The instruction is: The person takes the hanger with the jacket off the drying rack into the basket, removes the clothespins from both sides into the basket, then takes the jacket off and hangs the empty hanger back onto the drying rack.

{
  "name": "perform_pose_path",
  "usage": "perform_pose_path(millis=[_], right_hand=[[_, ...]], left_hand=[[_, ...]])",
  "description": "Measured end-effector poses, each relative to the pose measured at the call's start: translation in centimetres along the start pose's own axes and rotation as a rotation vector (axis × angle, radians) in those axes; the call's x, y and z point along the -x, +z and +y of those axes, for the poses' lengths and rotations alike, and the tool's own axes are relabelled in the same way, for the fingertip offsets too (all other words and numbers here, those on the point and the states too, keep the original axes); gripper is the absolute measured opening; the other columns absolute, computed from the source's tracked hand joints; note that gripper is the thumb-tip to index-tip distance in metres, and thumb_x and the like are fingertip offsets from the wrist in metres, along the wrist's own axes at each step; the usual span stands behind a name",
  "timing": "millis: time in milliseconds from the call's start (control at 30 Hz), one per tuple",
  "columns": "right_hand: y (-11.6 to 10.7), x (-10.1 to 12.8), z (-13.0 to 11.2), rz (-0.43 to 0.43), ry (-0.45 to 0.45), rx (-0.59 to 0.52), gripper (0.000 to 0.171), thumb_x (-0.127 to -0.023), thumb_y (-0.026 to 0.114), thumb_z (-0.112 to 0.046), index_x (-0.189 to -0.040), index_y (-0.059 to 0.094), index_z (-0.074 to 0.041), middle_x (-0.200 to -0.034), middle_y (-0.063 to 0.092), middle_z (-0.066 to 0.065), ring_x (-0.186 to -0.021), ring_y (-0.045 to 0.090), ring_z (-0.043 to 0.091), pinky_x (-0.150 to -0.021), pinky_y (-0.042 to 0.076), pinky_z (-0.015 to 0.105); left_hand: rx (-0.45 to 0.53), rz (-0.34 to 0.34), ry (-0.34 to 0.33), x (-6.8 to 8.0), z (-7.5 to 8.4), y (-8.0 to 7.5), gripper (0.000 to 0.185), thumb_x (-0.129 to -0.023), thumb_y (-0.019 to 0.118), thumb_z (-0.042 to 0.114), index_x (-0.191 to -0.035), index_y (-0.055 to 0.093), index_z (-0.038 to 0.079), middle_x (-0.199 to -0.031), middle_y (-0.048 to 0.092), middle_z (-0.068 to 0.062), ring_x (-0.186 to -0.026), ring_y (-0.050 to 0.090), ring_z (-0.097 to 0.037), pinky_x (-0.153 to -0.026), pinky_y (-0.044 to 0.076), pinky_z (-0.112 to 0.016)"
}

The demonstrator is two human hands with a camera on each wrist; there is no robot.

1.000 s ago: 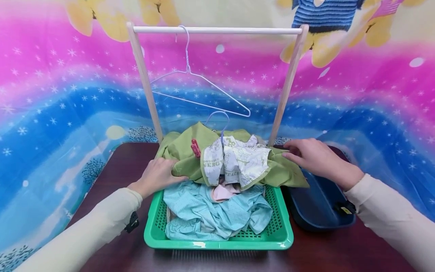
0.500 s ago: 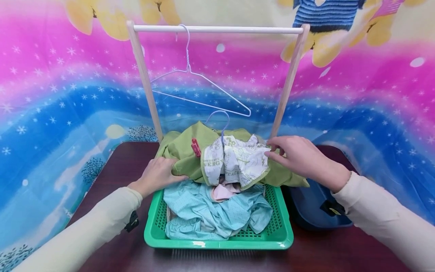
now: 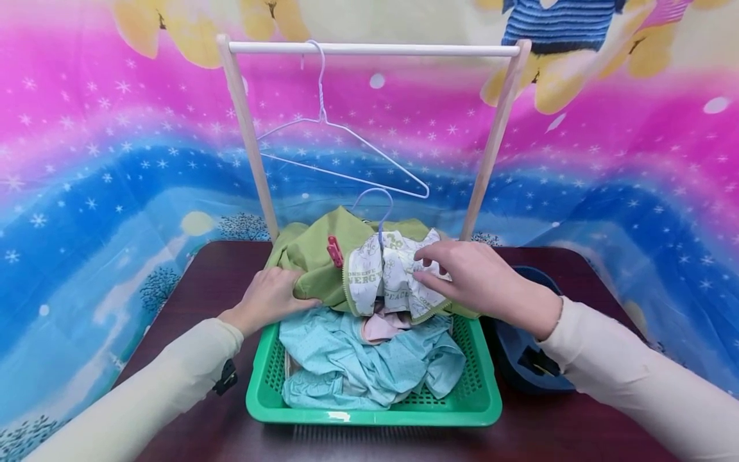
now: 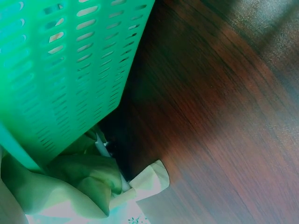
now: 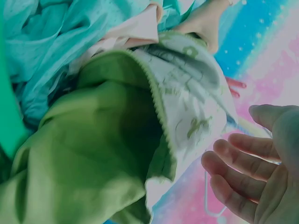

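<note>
Right hand (image 3: 479,282): shifted leftward since the earlier frame, from the garment's right edge onto its printed lining; fingers loosely spread, nothing gripped. Left hand (image 3: 268,298): unmoved, fingers curled on the left edge of the garment. Olive-green cloth garment with white printed lining and scalloped green trim (image 3: 314,256): crumpled, heaped over the far rim of the green slotted plastic basket (image 3: 479,404), above rumpled light-blue clothing (image 3: 358,359).

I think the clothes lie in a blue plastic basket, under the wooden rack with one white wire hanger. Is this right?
Not quite: the plastic basket holding the clothes is green, not blue, as the head view shows. It does sit under the wooden rack with one white wire hanger.
</note>
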State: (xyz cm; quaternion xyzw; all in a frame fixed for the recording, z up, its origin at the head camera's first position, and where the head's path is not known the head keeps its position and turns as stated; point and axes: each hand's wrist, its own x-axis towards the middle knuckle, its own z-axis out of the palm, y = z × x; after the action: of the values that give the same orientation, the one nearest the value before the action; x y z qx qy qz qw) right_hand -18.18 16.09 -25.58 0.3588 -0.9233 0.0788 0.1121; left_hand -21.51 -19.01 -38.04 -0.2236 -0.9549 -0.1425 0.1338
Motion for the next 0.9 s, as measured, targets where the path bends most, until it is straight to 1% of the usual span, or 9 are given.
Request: perform_pose_path(millis=[133, 433, 533, 600, 767, 900], right_hand=[[0.3, -0.3, -0.9, 0.019, -0.050, -0.001, 0.027, -0.096, 0.069, -0.032, -0.114, 0.073, -0.012, -0.102, 0.077, 0.004, -0.079, 0.071, 0.015, -0.060, 0.055, 0.032], [0.9, -1.6, -2.7, 0.045, -0.154, -0.025, 0.031, -0.097, 0.068, -0.031, -0.121, 0.070, -0.011, -0.108, 0.075, 0.002, -0.072, 0.068, 0.012, -0.062, 0.055, 0.030], [1.2, -2.2, -3.2, 0.040, -0.183, -0.028, 0.034, -0.098, 0.068, -0.031, -0.126, 0.067, -0.011, -0.111, 0.073, 0.002, -0.072, 0.068, 0.013, -0.064, 0.056, 0.032], [1.4, -2.6, -3.6, 0.042, -0.199, -0.020, 0.037, -0.099, 0.067, -0.032, -0.128, 0.066, -0.010, -0.117, 0.071, 0.003, -0.076, 0.070, 0.013, -0.069, 0.058, 0.034], [1.6, -3.6, -4.6, 0.032, -0.217, 0.002, 0.040, -0.100, 0.064, -0.033, -0.133, 0.063, -0.010, -0.126, 0.069, 0.004, -0.090, 0.072, 0.016, -0.076, 0.059, 0.037], [1.8, -4.5, -5.2, 0.004, -0.209, -0.004, 0.042, -0.101, 0.061, -0.033, -0.136, 0.060, -0.009, -0.125, 0.068, 0.005, -0.085, 0.070, 0.015, -0.074, 0.059, 0.036]], left_hand=[[-0.006, 0.002, 0.002, -0.1, 0.2, 0.0, 0.046, -0.075, 0.085, 0.049, -0.068, 0.052, 0.019, -0.053, 0.041, 0.008, -0.048, 0.037, -0.009, -0.047, 0.031, -0.027], [0.005, -0.001, 0.001, -0.1, 0.3, -0.1, 0.046, -0.075, 0.085, 0.050, -0.068, 0.051, 0.020, -0.053, 0.039, 0.008, -0.047, 0.036, -0.009, -0.046, 0.030, -0.027], [0.002, 0.000, -0.003, -0.1, 0.2, -0.1, 0.046, -0.075, 0.085, 0.050, -0.068, 0.051, 0.020, -0.053, 0.040, 0.008, -0.047, 0.036, -0.009, -0.046, 0.030, -0.027], [0.000, 0.002, -0.003, -0.1, 0.2, -0.1, 0.046, -0.075, 0.085, 0.049, -0.068, 0.052, 0.020, -0.053, 0.040, 0.007, -0.048, 0.036, -0.009, -0.047, 0.030, -0.027], [0.003, -0.001, -0.002, -0.1, 0.2, -0.1, 0.045, -0.075, 0.085, 0.049, -0.068, 0.052, 0.020, -0.053, 0.041, 0.007, -0.048, 0.037, -0.009, -0.047, 0.030, -0.027], [0.011, -0.006, -0.002, 0.0, 0.2, -0.1, 0.044, -0.076, 0.085, 0.049, -0.070, 0.054, 0.019, -0.053, 0.043, 0.007, -0.048, 0.038, -0.008, -0.047, 0.031, -0.027]])
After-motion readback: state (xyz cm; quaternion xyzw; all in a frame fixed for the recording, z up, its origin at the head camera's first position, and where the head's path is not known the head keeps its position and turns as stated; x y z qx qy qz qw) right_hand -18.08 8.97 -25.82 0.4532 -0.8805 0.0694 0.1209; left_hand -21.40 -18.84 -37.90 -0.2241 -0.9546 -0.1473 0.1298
